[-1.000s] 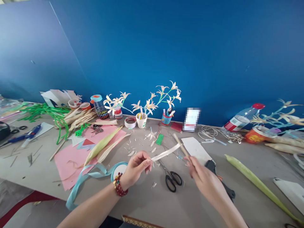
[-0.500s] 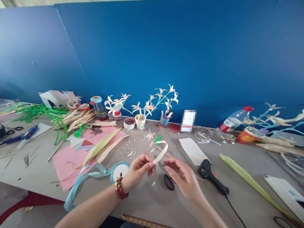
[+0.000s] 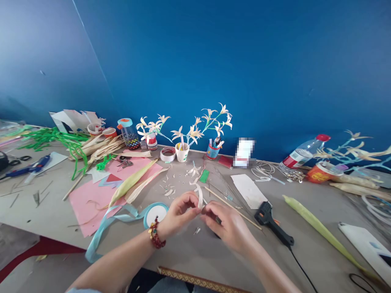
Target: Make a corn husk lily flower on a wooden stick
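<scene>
My left hand (image 3: pixel 183 211), with a red beaded bracelet at the wrist, pinches the lower end of a pale husk strip (image 3: pixel 200 195), which curves up between my hands. My right hand (image 3: pixel 219 219) is closed beside it, its thumb and forefinger at the same lower end; what lies between those fingertips is too small to make out. Scissors under my right hand are mostly hidden. Just beyond the hands are a pale flower (image 3: pixel 194 171), a green piece (image 3: pixel 204 176) and small husk scraps (image 3: pixel 169 191).
A black glue gun (image 3: pixel 273 224) lies at the right, near a green husk (image 3: pixel 317 228) and white card (image 3: pixel 249 191). Blue ribbon (image 3: pixel 100 232) and pink paper (image 3: pixel 88 207) are at the left. Behind stand a white cup (image 3: pixel 182 153), husk flowers and a bottle (image 3: pixel 301 156).
My right hand has moved left and closed at the strip's lower end, covering most of the scissors. The strip now stands more upright and the view has shifted slightly.
</scene>
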Tool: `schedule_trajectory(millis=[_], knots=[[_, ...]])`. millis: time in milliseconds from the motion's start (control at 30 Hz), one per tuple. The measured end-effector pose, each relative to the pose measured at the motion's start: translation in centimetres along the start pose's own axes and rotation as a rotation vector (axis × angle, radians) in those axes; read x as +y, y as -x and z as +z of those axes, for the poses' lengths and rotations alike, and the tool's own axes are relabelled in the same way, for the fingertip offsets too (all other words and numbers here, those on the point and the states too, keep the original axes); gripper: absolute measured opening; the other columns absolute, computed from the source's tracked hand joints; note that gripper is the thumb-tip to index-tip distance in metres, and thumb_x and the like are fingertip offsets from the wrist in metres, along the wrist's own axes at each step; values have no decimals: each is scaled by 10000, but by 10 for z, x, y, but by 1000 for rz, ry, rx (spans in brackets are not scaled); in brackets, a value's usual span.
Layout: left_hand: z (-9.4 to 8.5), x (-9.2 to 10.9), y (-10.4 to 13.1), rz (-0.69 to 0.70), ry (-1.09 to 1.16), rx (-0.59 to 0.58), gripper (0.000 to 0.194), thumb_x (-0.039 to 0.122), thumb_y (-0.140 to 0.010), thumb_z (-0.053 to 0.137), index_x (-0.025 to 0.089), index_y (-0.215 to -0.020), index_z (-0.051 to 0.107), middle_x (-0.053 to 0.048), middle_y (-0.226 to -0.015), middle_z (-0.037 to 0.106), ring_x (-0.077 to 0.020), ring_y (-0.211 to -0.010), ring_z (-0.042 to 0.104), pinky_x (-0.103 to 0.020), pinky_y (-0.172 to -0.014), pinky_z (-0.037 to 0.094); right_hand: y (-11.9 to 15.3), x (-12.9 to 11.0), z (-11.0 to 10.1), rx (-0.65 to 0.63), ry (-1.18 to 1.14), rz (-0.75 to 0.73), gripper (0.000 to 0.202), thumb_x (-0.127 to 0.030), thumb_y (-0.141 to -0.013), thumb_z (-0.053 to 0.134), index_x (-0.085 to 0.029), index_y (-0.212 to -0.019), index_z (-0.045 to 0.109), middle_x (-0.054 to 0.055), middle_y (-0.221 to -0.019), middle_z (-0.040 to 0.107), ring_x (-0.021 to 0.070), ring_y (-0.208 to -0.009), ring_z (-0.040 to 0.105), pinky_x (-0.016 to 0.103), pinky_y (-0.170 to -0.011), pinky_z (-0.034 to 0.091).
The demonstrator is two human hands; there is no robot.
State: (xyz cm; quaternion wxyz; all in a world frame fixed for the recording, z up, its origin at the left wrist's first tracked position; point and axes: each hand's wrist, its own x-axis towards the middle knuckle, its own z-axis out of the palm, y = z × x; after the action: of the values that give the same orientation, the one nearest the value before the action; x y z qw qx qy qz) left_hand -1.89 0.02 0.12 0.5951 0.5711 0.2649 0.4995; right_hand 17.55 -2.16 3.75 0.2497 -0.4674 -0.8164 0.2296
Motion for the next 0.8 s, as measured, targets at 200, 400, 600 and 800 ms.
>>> schedule_trajectory(millis=[200, 400, 600, 800], knots=[[-6, -7, -1, -68, 154, 163, 224, 328, -802, 736, 164, -795, 584, 17, -693, 552, -95, -617, 492, -227, -633, 418, 25, 37, -6, -38, 307, 240, 201, -406, -894, 588, -227, -805, 574, 23, -805, 666, 202, -690, 636, 263, -569, 365], [-7, -5, -3, -72, 230, 204, 242, 333, -806, 734, 167, -788, 558, 28, -661, 576, -90, -572, 526, -237, -613, 436, 40, 50, 7, -119, 408, 344, 33, -246, -814, 592, -226, -800, 571, 34, -811, 697, 225, -706, 670, 267, -562, 358], [-8, 3, -6, -63, 243, 281, 256, 349, -835, 699, 179, -784, 515, 38, -633, 582, -96, -544, 550, -240, -579, 443, 41, 60, -14, -146, -149, 433, 220, -433, -863, 551, -214, -850, 565, 23, -667, 639, 198, -567, 599, 292, -520, 424], [-9, 7, -8, -69, 274, 299, 276, 369, -839, 691, 183, -773, 498, 21, -669, 628, -114, -573, 601, -262, -611, 473, 24, 46, -3, -138, -865, 375, 479, -618, -778, 676, -180, -942, 571, 35, -742, 623, 128, -528, 528, 276, -494, 490]])
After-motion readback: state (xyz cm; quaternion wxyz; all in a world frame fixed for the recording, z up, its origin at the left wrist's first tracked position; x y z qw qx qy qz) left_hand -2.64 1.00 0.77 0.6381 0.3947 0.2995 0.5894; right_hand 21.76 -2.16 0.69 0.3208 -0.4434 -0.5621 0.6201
